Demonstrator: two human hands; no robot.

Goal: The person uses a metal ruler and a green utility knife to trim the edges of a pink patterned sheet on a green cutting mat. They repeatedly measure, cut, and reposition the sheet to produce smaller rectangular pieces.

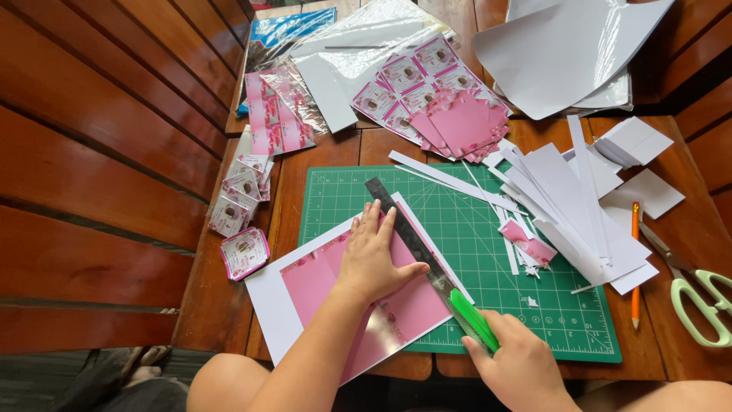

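Note:
My left hand [374,255] lies flat, fingers spread, on a metal ruler [404,229] and a pink printed sheet [320,286] backed with white. Both rest on a green cutting mat [488,252]. My right hand [522,366] grips a green utility knife [473,319], whose blade end sits against the ruler's right edge near the sheet's lower corner. The ruler runs diagonally from the mat's upper middle toward my right hand.
White paper strips and offcuts [564,206] pile on the mat's right side. An orange pencil [635,263] and green-handled scissors [698,294] lie at right. Pink cut cards [435,95], small folded pink boxes [244,206] and large white sheets [564,46] sit farther back on the wooden table.

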